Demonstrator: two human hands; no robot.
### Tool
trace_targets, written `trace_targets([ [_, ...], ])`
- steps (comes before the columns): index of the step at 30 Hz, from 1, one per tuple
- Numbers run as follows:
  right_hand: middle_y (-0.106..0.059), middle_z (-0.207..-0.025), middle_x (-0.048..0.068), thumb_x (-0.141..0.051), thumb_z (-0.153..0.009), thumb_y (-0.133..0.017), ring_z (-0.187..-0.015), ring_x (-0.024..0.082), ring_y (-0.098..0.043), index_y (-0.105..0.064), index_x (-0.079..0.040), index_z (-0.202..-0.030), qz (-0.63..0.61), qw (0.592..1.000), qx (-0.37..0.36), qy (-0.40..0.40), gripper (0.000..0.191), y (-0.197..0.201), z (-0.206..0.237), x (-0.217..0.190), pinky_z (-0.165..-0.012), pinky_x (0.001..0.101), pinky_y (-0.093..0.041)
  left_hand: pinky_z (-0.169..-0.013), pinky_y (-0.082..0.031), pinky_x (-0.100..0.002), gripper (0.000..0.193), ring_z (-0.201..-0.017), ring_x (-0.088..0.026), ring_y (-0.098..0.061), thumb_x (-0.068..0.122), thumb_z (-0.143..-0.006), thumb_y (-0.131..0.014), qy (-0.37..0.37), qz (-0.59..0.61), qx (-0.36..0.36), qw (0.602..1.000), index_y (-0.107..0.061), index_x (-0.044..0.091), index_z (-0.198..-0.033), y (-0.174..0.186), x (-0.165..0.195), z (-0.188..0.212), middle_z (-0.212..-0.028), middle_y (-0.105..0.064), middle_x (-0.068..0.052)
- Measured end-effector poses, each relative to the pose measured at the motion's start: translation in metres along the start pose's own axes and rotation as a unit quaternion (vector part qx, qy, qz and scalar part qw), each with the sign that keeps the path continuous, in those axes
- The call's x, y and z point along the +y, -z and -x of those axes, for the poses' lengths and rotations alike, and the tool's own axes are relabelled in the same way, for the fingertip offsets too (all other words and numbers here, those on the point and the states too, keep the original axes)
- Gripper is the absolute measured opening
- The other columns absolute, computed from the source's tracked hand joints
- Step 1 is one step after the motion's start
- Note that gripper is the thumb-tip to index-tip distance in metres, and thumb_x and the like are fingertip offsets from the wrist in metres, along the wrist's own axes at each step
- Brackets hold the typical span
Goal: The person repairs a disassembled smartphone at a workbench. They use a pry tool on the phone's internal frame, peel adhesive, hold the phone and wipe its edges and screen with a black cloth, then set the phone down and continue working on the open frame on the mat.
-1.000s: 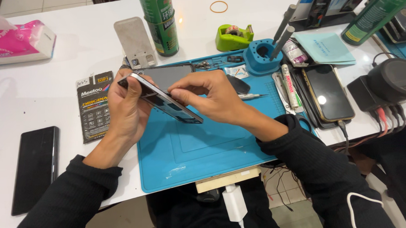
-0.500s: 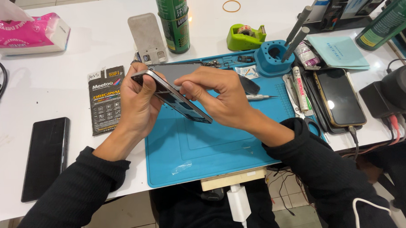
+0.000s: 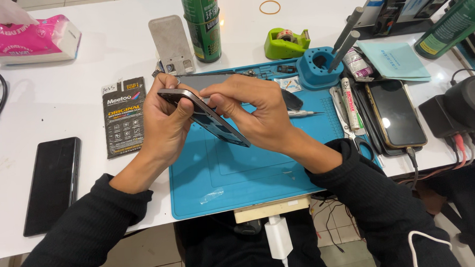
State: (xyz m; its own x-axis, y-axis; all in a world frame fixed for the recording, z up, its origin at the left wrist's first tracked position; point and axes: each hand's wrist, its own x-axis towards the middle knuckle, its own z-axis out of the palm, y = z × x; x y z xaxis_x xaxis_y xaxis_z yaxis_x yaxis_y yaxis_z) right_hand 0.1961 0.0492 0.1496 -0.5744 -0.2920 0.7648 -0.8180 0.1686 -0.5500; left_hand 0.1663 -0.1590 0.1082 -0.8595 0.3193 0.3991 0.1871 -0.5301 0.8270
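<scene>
Hands first: I see my left hand [image 3: 166, 123] curled around the upper end of a dark phone frame [image 3: 205, 119], fingers closed on its edge, tilting it above the blue work mat [image 3: 239, 175]. My right hand [image 3: 252, 114] pinches the same frame from the other side, thumb and forefinger nearly closed at its top edge; I cannot tell whether a tool sits between them. The frame hangs over the mat's far left corner. A black phone [image 3: 52, 184] lies flat near the bench's left edge, a black packet [image 3: 124, 116] just left of the mat, and a second phone [image 3: 394, 112] on a cable off its right edge.
</scene>
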Motion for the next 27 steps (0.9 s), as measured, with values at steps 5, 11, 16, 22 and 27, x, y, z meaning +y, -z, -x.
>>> trace_targets([
  [5,-0.075,-0.098,0.008,-0.007,-0.106,-0.067,-0.083,0.016,-0.073,-0.072,-0.005,-0.117,0.039,0.999,0.006,0.014,0.013,0.000,0.000,-0.004,-0.073,0.0271,-0.057,-0.082,-0.060,-0.027,0.051,-0.093,-0.014,-0.072,0.029,-0.095,-0.080,-0.006,-0.001,0.003,1.000,-0.036,0.012,-0.112,0.000,0.000,0.001,-0.103,-0.070,-0.008],
  [11,-0.069,-0.090,0.011,0.001,-0.101,-0.070,-0.076,0.023,-0.067,-0.068,0.001,-0.111,0.156,0.984,0.027,0.083,0.011,0.001,-0.003,-0.003,-0.066,0.0334,-0.051,-0.081,-0.058,-0.022,0.034,-0.094,-0.007,-0.069,0.013,-0.090,-0.084,-0.017,-0.156,0.044,0.987,-0.065,0.003,-0.117,-0.004,0.002,0.003,-0.104,-0.074,-0.003],
  [16,-0.067,-0.091,0.011,0.002,-0.100,-0.071,-0.077,0.025,-0.064,-0.066,0.001,-0.112,0.168,0.980,0.019,0.102,0.013,0.005,-0.004,-0.001,-0.066,0.0361,-0.049,-0.077,-0.056,-0.021,0.021,-0.088,-0.004,-0.066,0.012,-0.093,-0.083,-0.007,-0.195,0.054,0.979,-0.070,0.004,-0.107,-0.009,0.004,0.005,-0.097,-0.074,0.000],
  [22,-0.067,-0.085,0.011,0.003,-0.100,-0.071,-0.073,0.021,-0.064,-0.070,0.001,-0.108,0.144,0.985,-0.019,0.092,0.008,0.016,0.001,-0.001,-0.064,0.0339,-0.048,-0.075,-0.057,-0.021,0.021,-0.087,-0.005,-0.069,0.010,-0.091,-0.082,-0.028,-0.239,0.037,0.970,-0.070,0.003,-0.107,-0.017,0.014,0.012,-0.097,-0.076,-0.003],
  [27,-0.073,-0.089,0.008,-0.002,-0.110,-0.061,-0.076,0.015,-0.071,-0.072,-0.002,-0.113,0.070,0.997,0.030,-0.029,0.012,0.057,0.004,0.023,-0.068,0.0290,-0.057,-0.076,-0.060,-0.024,0.020,-0.086,-0.010,-0.073,0.006,-0.094,-0.083,-0.147,-0.316,0.017,0.937,-0.068,0.001,-0.107,-0.018,0.033,0.020,-0.101,-0.076,-0.010],
])
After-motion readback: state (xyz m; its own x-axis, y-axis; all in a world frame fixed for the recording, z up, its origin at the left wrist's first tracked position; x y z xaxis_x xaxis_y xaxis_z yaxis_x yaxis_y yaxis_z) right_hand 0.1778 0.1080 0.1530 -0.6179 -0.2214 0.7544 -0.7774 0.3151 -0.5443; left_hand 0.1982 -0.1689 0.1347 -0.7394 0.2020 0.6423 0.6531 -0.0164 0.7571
